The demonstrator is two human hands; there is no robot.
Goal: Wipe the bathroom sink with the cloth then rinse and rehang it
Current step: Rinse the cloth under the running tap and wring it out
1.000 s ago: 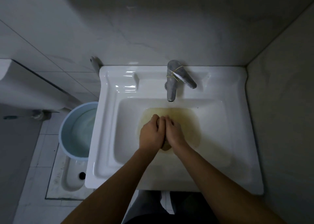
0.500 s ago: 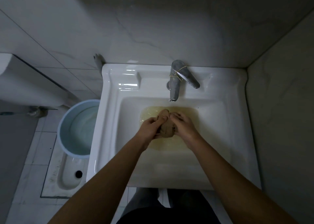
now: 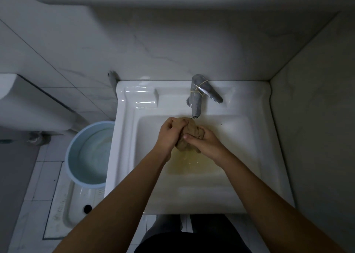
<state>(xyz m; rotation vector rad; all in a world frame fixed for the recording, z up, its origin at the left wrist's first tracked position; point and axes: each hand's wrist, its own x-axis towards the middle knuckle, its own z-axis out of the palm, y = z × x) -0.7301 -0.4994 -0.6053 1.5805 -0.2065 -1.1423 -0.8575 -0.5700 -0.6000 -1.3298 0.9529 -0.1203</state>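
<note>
A bunched brown cloth point(image 3: 189, 135) is held over the white sink point(image 3: 249, 141), just under the spout of the chrome faucet point(image 3: 197, 99). My left hand point(image 3: 169, 133) grips the cloth from the left and my right hand point(image 3: 205, 143) grips it from the right, fingers wrapped around it. Yellowish water point(image 3: 192, 164) lies pooled in the basin below the hands. Much of the cloth is hidden inside my fists.
A blue bucket point(image 3: 76, 154) holding water stands on the floor left of the sink, over a squat toilet pan point(image 3: 76, 208). Tiled walls close in behind and on the right. A white tank point(image 3: 28, 106) juts out at left.
Both hands have lifted the cloth out of the basin water and moved it back toward the faucet spout. The cloth, first hidden between my hands, now shows between them.
</note>
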